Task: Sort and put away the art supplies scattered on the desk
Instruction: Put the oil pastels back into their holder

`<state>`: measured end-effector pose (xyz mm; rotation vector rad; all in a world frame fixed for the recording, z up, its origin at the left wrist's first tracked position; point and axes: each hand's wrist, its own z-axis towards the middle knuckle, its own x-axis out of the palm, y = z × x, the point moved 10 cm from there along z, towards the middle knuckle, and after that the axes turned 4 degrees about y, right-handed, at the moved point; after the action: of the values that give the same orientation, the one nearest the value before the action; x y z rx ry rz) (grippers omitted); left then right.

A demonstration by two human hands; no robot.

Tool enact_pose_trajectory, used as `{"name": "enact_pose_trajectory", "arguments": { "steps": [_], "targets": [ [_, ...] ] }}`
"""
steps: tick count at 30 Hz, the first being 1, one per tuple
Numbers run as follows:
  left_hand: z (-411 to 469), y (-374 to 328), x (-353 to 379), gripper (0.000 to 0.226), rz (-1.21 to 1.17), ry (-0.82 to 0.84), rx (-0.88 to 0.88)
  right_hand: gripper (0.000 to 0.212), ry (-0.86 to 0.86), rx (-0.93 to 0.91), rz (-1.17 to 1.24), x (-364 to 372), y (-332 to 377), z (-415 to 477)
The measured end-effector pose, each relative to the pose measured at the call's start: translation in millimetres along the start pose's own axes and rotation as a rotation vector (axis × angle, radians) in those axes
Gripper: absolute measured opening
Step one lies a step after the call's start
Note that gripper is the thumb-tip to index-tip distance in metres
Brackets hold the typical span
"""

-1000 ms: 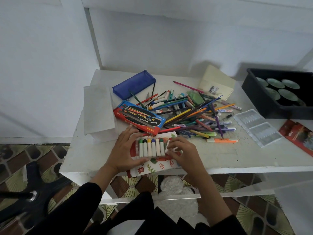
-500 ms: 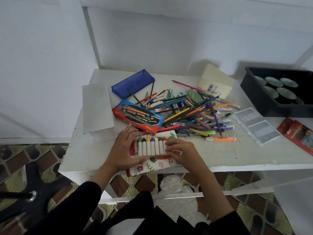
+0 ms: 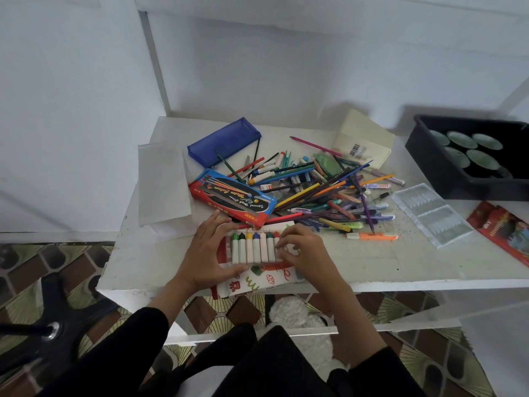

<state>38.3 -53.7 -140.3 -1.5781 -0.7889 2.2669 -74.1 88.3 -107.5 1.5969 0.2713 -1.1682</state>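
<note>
White crayons (image 3: 253, 249) lie in a row at lower centre — left hand (image 3: 207, 255) braces them, fingers straight. Right hand (image 3: 305, 253) curls onto the end ones.

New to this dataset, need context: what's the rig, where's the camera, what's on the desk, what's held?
No robot: a person works with bare hands, filmed by one wide-angle camera on their head, looking down. On the desk lie a pile of pencils and pens, a red and blue box, a blue pencil case, clear plastic trays and a red pencil packet; a black tray sits far right. A set of markers lies on a white box. The left hand rests against the set's left end; the right hand curls its fingers over the right end.
</note>
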Motion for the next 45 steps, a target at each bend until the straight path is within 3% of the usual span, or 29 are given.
{"name": "enact_pose_trajectory", "arguments": {
  "steps": [6, 14, 19, 22, 27, 35, 40, 45],
  "targets": [
    [-0.2, -0.6, -3.7, 0.088, -0.058, -0.013, -0.032, 0.011, -0.038, 0.0, -0.048, -17.5, -3.2, 23.1],
    [-1.0, -0.6, -1.3, 0.084, -0.135, 0.044, -0.028, 0.016, 0.035, 0.007, -0.227, -32.2, -4.6, 115.1],
    [-1.2, 4.2, -1.2, 0.081, -0.182, 0.06, -0.073, 0.038, 0.169, 0.01, -0.487, -7.0, -3.2, 172.6],
    [-0.9, 5.6, -1.1, 0.082, -0.176, 0.068, -0.083, 0.041, 0.24, 0.017, -0.678, 7.2, -7.2, 183.2],
    [-1.3, 9.6, 1.4, 0.085, -0.175, 0.074, -0.108, 0.031, 0.108, -0.022, -0.786, 7.3, -3.4, 183.0],
    [1.5, 8.0, -1.3, 0.087, -0.146, 0.035, -0.088, 0.013, -0.165, -0.123, -0.472, -32.5, 10.1, 138.5],
    [3.0, 12.6, 0.5, 0.091, -0.133, 0.04, -0.097, 0.019, -0.211, -0.028, -0.159, -54.5, 1.7, 85.2],
    [2.2, 10.3, 0.9, 0.093, -0.14, 0.038, -0.101, 0.015, -0.298, 0.183, -0.075, -63.5, -18.4, 9.2]
  ]
}}
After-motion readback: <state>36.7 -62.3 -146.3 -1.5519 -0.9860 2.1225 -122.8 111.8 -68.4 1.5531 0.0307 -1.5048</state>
